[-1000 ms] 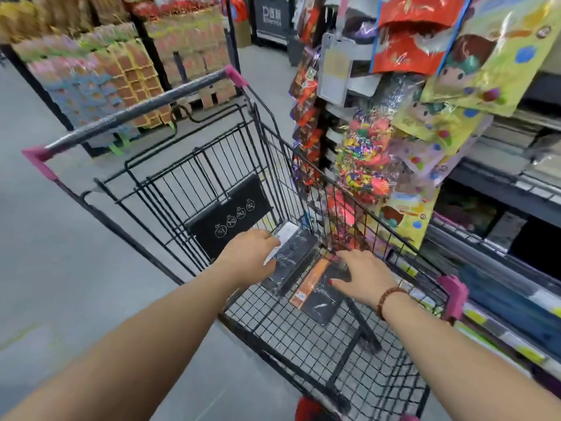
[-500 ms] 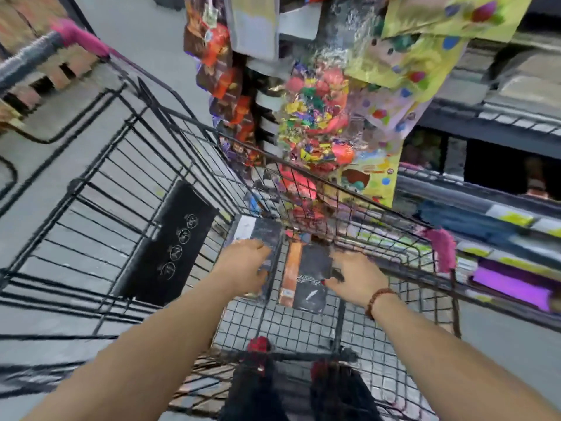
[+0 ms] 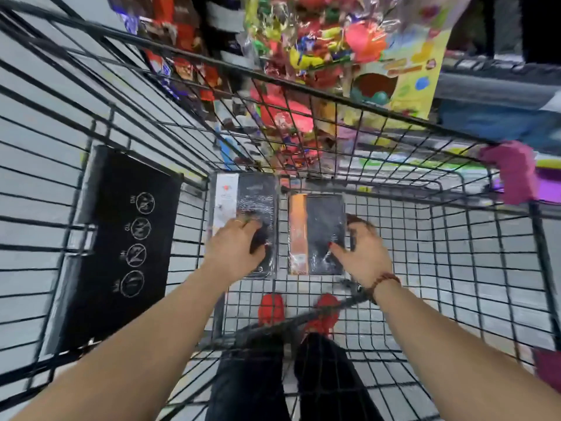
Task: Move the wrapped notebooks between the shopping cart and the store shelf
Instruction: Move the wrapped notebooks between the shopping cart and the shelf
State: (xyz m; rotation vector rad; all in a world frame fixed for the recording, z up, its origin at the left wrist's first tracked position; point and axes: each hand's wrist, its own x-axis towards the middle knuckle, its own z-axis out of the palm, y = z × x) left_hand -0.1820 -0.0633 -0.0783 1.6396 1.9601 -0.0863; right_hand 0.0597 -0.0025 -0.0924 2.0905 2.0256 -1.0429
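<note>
Two plastic-wrapped black notebooks lie flat and side by side on the wire floor of the shopping cart [image 3: 455,238]. The left notebook [image 3: 258,196] has a white strip along its left side. My left hand [image 3: 235,247] lies on its near half with the fingers curled over it. An orange strip marks the right notebook [image 3: 321,217]. My right hand [image 3: 364,256] grips that one's right edge, thumb on the cover. The store shelf [image 3: 501,95] runs past the cart's right side.
A black child-seat flap [image 3: 121,238] with round warning icons hangs on the cart's left wall. Bright hanging toy packs [image 3: 318,41] press against the far wire wall. A pink corner bumper [image 3: 513,171] sits on the right rim. Below the mesh are my red shoes [image 3: 271,308].
My view has swung down into the cart basket and closer to its floor. Both hands have stayed on the same two notebooks, which now lie straight and parallel.
</note>
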